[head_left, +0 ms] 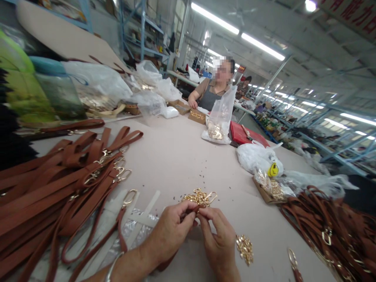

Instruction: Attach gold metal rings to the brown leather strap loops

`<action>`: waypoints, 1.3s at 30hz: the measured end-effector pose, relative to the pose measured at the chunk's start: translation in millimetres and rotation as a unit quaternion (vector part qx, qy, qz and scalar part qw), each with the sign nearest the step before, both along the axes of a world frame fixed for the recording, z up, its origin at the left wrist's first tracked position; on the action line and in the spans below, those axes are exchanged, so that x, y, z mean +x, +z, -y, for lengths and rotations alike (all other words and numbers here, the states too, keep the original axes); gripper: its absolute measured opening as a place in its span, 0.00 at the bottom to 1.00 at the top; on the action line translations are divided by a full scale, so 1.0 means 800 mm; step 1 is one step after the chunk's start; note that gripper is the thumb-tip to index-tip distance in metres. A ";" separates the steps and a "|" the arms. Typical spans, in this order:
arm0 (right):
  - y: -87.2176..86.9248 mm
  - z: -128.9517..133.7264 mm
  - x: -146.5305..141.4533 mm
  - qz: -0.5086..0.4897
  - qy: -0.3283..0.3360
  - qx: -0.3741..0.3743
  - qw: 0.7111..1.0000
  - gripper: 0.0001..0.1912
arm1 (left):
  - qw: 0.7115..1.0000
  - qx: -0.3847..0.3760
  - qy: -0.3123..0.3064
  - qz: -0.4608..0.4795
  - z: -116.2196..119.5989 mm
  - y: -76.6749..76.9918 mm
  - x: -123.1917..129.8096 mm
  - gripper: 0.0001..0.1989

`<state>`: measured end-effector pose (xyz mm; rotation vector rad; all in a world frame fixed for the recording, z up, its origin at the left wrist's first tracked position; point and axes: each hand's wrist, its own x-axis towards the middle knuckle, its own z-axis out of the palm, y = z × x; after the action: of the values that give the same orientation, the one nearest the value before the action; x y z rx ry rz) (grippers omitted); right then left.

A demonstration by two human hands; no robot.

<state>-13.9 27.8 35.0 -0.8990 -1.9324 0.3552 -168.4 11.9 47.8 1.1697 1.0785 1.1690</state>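
My left hand (pixel 174 225) is closed, fingers pinching the end of a brown leather strap (pixel 168 264), part of which shows below the wrist. My right hand (pixel 217 235) meets it fingertip to fingertip, closed on the same strap end. A small gold glint sits between the fingertips; its shape is hidden. Just beyond the fingers lies a pile of gold snap hooks (pixel 197 195), with one larger gold clip (pixel 212 198) at its right edge. A second heap of small gold metal pieces (pixel 244 249) rests to the right of my right hand.
Brown straps with gold clips (pixel 88 172) cover the left side; more straps (pixel 326 231) lie at right. A cardboard box (pixel 266 192), plastic bags (pixel 219 125) and a red item (pixel 249 134) stand farther back. A person (pixel 216 92) sits across the table (pixel 176 149).
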 end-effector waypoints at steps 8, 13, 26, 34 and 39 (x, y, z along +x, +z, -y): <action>-0.002 0.001 -0.001 -0.023 -0.004 -0.046 0.999 0.08 | 1.000 -0.001 0.000 -0.002 0.001 0.001 0.003 0.12; -0.004 0.003 -0.001 -0.053 0.010 -0.053 0.997 0.09 | 0.996 0.057 0.006 -0.072 0.003 -0.002 0.000 0.12; -0.022 0.012 -0.009 -0.272 -0.049 -0.225 0.934 0.08 | 0.961 0.212 0.059 -0.167 0.005 -0.012 -0.001 0.13; -0.005 0.008 -0.011 -0.317 0.001 -0.279 0.906 0.13 | 0.987 0.138 0.017 -0.082 0.005 0.005 -0.003 0.10; -0.005 0.012 -0.012 -0.310 0.013 -0.291 0.905 0.10 | 0.999 0.046 0.000 -0.001 -0.001 -0.002 -0.004 0.05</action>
<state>-23.1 17.9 31.2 -0.9759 -1.2502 1.1310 -172.0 13.0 46.2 1.2426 1.0354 1.2275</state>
